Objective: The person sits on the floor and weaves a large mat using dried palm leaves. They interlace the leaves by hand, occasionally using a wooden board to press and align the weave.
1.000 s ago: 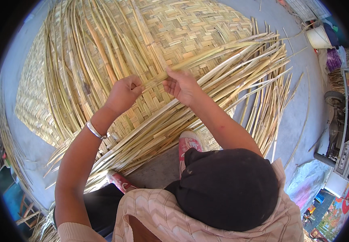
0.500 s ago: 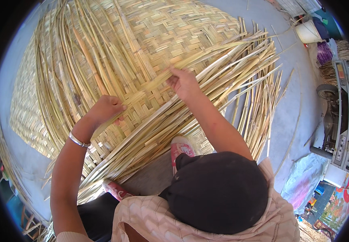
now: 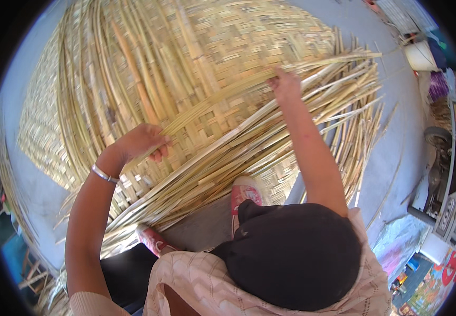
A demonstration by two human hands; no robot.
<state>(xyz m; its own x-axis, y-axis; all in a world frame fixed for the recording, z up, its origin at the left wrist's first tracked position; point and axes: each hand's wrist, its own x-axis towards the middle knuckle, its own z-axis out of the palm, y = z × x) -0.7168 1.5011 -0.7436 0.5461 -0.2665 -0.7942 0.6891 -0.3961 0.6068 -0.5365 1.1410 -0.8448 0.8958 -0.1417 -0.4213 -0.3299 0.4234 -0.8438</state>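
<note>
A flat, yellowish reed strip [image 3: 215, 100] stretches slantwise over a woven reed mat [image 3: 259, 31]. My left hand [image 3: 142, 143], with a silver bangle at its wrist, is closed on the strip's lower left part. Farther right and farther away, my right hand [image 3: 287, 87] pinches the same strip between thumb and fingers. Beneath it shows the mat's woven pattern. Long reed strips [image 3: 93, 79] run away from me over the mat's left half. Nearer me, a thick layer of loose reed strips [image 3: 238, 139] lies slantwise along the mat's near edge.
Red shoes [image 3: 245, 195] stand at the near edge of the strips, on a grey floor [image 3: 196, 224]. To the right are a vehicle [image 3: 452, 174], a white bucket [image 3: 420, 55] and a plastic sheet [image 3: 399, 237]. More reeds [image 3: 14, 184] lie at the far left.
My right hand has slid right and away from me along the strip, farther from the left hand. My left hand stays closed on it. The view has shifted slightly.
</note>
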